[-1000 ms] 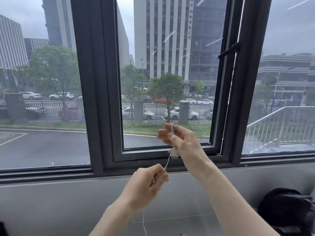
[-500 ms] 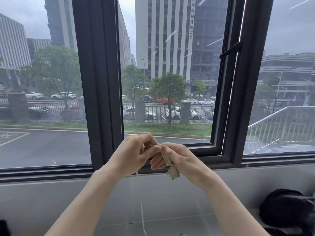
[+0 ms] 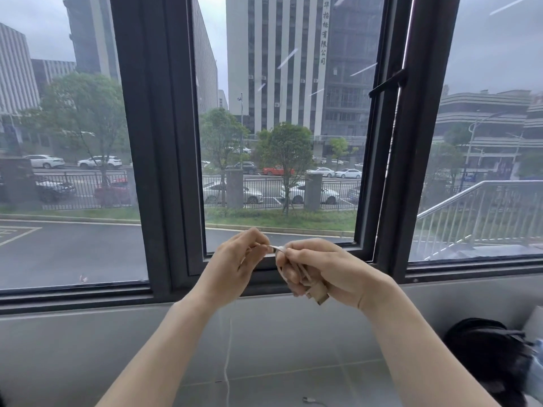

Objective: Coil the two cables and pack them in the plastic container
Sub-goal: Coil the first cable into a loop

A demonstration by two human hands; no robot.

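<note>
Currently | white cable is wound around right hand, fingers curled as a former, USB plug trapped | left hand pinches the feed taut | slack hangs floorward | plastic container not in view.

A: Where are the arms?

B: Both forearms rise from the bottom of the view and converge at its middle.

A: And the left hand?

B: Back toward the camera, fingers curled, fingertips pinching a white cable.

A: The right hand?

B: Just beside the left, nearly touching, fingers curled round loops of that cable, thumb pressed on top.
</note>
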